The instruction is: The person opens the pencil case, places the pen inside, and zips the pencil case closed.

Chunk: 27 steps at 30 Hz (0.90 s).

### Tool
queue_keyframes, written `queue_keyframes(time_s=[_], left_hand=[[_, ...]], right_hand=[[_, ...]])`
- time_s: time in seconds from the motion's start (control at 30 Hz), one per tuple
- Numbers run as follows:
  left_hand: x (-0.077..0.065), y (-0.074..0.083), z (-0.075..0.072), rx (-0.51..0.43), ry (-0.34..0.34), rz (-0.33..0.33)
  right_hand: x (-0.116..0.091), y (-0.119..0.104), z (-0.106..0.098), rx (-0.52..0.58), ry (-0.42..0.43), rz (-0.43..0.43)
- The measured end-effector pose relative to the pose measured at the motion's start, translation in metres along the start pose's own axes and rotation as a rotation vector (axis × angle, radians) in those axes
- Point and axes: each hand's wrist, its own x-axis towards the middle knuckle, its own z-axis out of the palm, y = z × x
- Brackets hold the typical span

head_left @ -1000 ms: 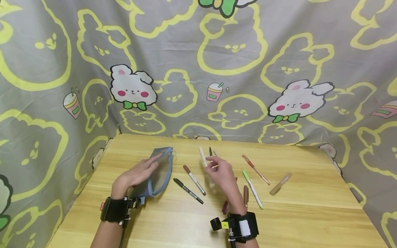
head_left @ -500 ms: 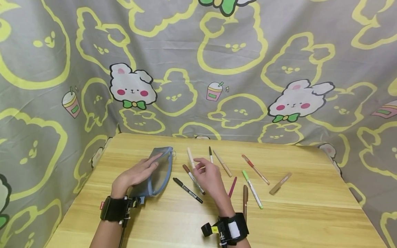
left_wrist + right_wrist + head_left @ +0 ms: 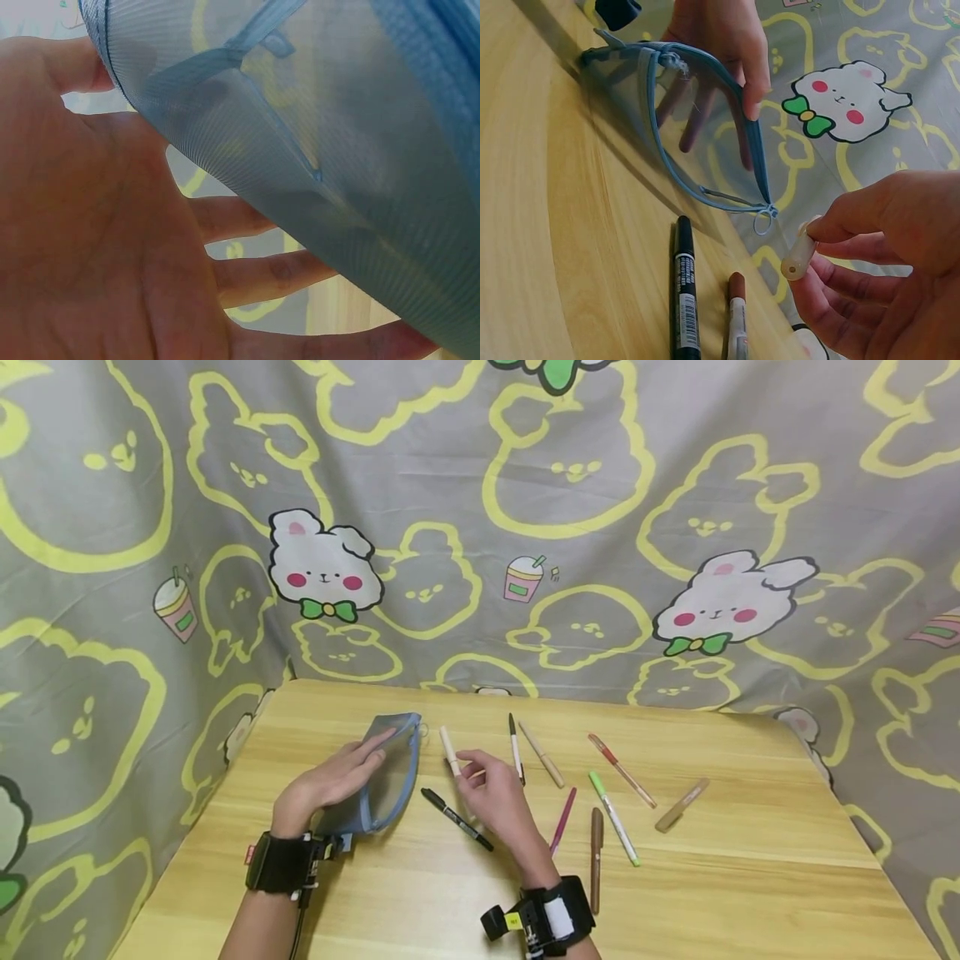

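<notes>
My left hand holds a blue-grey mesh pencil pouch at the left. In the right wrist view its thumb lies on the pouch's zipper edge and the fingers show through the mesh behind; the zipped mouth gapes towards the right. My right hand pinches a cream pen between thumb and fingers, held just right of the pouch. Below the right hand lie a black marker and a brown-capped marker, the latter mostly hidden by that hand in the head view.
Right of the right hand lie a black-and-white pen, a beige pen, a magenta pen, a brown pen, a green marker, an orange pen and a tan pen. A patterned curtain borders the wooden table.
My right hand has carried the cream pen leftwards, close to the pouch, uncovering the magenta, beige and black-and-white pens. The left hand and pouch stay put.
</notes>
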Motion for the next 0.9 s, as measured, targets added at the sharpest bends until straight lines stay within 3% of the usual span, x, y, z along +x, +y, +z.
queue_keyframes(time_s=[0.23, 0.57, 0.9], left_hand=[[0.0, 0.0, 0.001, 0.009, 0.002, -0.037], [0.008, 0.002, 0.0, -0.001, 0.018, 0.002], [0.001, 0.0, -0.005, 0.006, 0.013, -0.019]], right_hand=[[-0.001, -0.003, 0.006, 0.001, -0.022, 0.027], [0.005, -0.01, 0.015, -0.048, -0.03, -0.01], [0.016, -0.023, 0.047, 0.029, -0.116, 0.046]])
